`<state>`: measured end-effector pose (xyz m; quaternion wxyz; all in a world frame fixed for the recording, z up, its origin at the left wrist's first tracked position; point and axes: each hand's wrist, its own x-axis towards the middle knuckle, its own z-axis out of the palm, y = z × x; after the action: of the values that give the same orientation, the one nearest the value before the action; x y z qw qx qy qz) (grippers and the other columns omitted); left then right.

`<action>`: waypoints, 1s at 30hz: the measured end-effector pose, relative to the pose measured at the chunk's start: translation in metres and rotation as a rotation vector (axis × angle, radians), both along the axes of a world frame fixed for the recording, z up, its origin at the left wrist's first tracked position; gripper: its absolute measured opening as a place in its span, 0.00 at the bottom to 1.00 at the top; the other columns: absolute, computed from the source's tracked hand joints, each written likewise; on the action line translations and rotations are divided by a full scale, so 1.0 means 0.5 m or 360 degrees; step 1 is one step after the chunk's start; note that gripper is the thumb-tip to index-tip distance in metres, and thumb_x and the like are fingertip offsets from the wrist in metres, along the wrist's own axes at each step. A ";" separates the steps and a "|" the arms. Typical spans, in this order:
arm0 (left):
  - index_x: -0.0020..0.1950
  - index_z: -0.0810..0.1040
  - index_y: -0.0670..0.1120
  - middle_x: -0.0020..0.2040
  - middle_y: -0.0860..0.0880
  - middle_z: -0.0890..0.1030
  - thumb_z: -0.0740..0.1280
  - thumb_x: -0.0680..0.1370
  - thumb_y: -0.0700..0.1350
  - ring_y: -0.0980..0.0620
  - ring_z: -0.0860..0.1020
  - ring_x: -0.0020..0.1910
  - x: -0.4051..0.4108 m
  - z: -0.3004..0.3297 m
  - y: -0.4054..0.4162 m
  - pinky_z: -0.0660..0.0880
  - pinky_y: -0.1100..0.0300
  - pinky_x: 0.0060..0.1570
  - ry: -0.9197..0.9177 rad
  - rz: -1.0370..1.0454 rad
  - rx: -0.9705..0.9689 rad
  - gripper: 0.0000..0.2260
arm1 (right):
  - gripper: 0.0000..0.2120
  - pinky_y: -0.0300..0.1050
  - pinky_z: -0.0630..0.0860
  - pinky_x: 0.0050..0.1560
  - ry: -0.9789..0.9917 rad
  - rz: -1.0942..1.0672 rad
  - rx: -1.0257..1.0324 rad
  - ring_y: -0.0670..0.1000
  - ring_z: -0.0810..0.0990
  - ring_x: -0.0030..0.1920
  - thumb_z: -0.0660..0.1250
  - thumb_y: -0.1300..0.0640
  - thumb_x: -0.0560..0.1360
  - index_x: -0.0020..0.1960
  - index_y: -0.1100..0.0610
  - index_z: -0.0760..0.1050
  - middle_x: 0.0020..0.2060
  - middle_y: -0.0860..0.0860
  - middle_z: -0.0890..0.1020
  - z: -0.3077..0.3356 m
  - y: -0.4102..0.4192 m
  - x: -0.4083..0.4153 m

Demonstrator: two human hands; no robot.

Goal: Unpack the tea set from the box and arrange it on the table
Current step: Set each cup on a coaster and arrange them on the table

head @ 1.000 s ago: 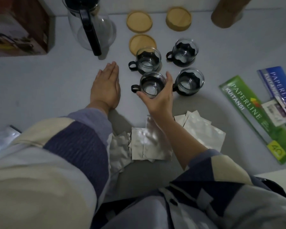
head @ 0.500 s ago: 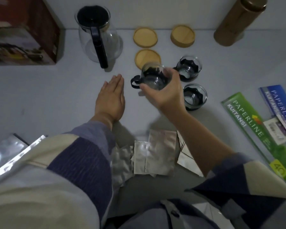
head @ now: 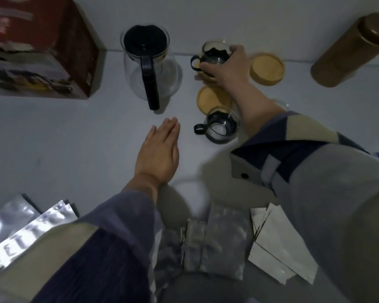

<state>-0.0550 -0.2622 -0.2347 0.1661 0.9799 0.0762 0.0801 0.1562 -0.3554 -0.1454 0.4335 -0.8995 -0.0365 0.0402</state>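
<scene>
My right hand grips a glass cup with a black holder at the far middle of the table, over a wooden coaster that it mostly hides. A second wooden coaster lies just nearer, and a third sits to the right. Another glass cup stands on the table in front of the second coaster. A glass teapot with a black lid and handle stands to the left. My left hand rests flat on the table, fingers together, holding nothing.
The red tea set box stands at the far left. A brown cylindrical canister is at the far right. Silver foil pouches lie near me, more foil bags at the lower left. My right sleeve hides the table's right side.
My right hand has carried the cup away from me, from beside the other cups to the far coaster. The left hand has stayed flat. The camera has moved forward.
</scene>
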 end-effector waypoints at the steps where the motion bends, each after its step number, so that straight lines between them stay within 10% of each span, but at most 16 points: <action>1: 0.75 0.64 0.43 0.76 0.47 0.64 0.53 0.80 0.43 0.50 0.59 0.76 -0.001 -0.001 0.001 0.48 0.57 0.76 -0.0003 0.0008 -0.0008 0.22 | 0.44 0.44 0.72 0.65 0.0007 -0.0011 -0.0012 0.52 0.74 0.65 0.78 0.45 0.61 0.70 0.60 0.64 0.65 0.54 0.74 -0.008 0.009 0.010; 17: 0.75 0.64 0.44 0.76 0.48 0.64 0.53 0.81 0.44 0.51 0.59 0.76 -0.006 0.000 0.001 0.47 0.58 0.76 -0.0003 0.0012 0.0002 0.22 | 0.56 0.50 0.54 0.74 0.0220 -0.0079 -0.0277 0.59 0.49 0.76 0.76 0.44 0.66 0.78 0.58 0.42 0.76 0.57 0.49 0.037 0.001 0.022; 30: 0.75 0.63 0.44 0.76 0.48 0.63 0.50 0.80 0.46 0.50 0.59 0.76 -0.008 0.002 -0.011 0.51 0.54 0.76 0.0043 0.0019 -0.0004 0.23 | 0.53 0.53 0.56 0.75 0.0151 0.0134 -0.0032 0.56 0.54 0.76 0.76 0.42 0.65 0.78 0.56 0.47 0.75 0.55 0.55 -0.004 -0.118 -0.234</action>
<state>-0.0588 -0.2676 -0.2337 0.1657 0.9802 0.0844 0.0677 0.0391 -0.4144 -0.1477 0.4236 -0.8986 -0.0533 0.1013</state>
